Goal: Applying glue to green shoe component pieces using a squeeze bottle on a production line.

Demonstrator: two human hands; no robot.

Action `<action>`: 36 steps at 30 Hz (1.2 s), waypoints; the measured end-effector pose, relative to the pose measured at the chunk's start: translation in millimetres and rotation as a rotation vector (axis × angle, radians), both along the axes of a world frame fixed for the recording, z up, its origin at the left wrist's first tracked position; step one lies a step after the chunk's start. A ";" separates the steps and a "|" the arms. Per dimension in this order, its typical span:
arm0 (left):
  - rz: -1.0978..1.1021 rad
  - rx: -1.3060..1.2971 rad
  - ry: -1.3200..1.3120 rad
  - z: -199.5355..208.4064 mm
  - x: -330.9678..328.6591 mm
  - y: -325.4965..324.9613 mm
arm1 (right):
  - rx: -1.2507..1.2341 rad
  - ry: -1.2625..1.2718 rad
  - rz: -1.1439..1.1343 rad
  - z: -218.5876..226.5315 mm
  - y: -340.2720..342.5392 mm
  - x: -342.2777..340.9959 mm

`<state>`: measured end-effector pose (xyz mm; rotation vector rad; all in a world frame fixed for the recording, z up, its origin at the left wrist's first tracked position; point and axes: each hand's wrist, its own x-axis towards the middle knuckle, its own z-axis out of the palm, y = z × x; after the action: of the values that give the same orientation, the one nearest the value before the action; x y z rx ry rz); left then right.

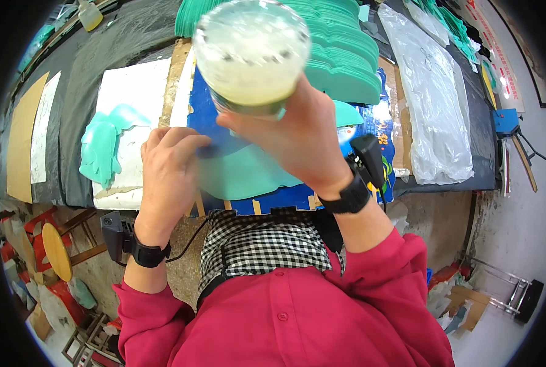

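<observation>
My right hand (306, 137) is closed around a clear round container (251, 55) of cloudy, pale yellowish liquid, raised above the table and smeared by motion. Beneath it, a flat mint-green sheet (248, 174) with a rounded outline lies on a blue printed board (285, 205). At the left edge of that sheet is my left hand (172, 162), its fingers curled downward. The sheet's edge is blurred there, and the fingertips are partly hidden, so what they grip cannot be made out.
Stacked mint-green cut sheets (343, 55) stand behind the board. Loose green pieces (104, 147) lie on a white board (129, 92) at left. A clear plastic bag (432, 110) is at right, a bottle of yellow liquid (90, 16) at far left. A wooden stool (57, 252) stands below.
</observation>
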<state>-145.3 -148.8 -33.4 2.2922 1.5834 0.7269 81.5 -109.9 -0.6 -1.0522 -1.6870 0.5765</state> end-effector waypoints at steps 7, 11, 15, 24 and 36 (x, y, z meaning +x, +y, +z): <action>-0.097 0.050 0.105 7.4 21.0 -0.6 | 0.071 -0.087 -0.095 -1.6 26.1 -9.5; -0.186 0.005 0.139 12.7 34.1 0.3 | -0.042 -0.043 0.004 4.2 14.4 -6.7; -0.186 -0.003 0.124 14.4 35.4 -2.3 | 0.019 -0.129 -0.065 4.0 14.6 17.8; -0.119 -0.084 0.160 16.3 39.4 32.2 | -0.170 0.042 -0.348 4.9 -7.8 158.4; 0.079 -0.144 0.039 6.9 3.1 69.3 | -0.059 0.148 -0.038 -5.6 -22.0 7.9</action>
<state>-142.3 -79.5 -26.6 2.1651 1.6937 0.5693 89.4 -131.9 -6.2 -1.0557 -1.5256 0.6670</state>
